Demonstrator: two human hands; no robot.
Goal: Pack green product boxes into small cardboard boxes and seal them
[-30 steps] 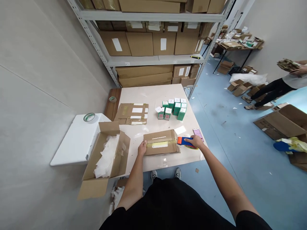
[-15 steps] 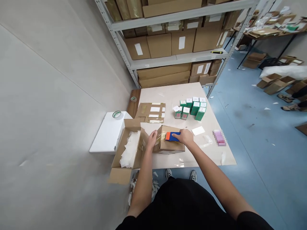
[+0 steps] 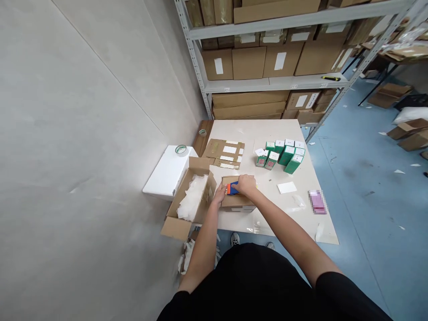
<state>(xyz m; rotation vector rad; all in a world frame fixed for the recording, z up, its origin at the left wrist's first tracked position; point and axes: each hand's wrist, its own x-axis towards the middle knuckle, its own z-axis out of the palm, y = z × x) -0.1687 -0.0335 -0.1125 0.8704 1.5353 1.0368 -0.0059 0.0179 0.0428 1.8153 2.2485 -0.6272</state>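
A closed cardboard box [image 3: 238,201] sits near the front edge of the table, with shiny tape on its top. My right hand [image 3: 246,184] is wrapped round a blue and orange tape dispenser [image 3: 232,188] lying across the box top, its orange toothed end pointing left. My left hand [image 3: 220,195] holds the box's left edge, fingertips close to the dispenser's orange end. Just left of that hand stands an open carton [image 3: 174,228] filled with white packing paper [image 3: 193,198]. The palm side of both hands is hidden.
Several green-and-white boxes [image 3: 286,155] stand at the table's back right. Flattened cardboard [image 3: 219,149] lies at the back left. A white card [image 3: 286,187] and a pixelated pink item [image 3: 317,202] lie to the right. A tape roll [image 3: 181,149] rests on a white box [image 3: 160,176]. Shelving [image 3: 247,84] stands behind.
The tape dispenser has moved toward the box's left edge in my right hand. My left hand has come closer to its orange end. The view has shifted left.
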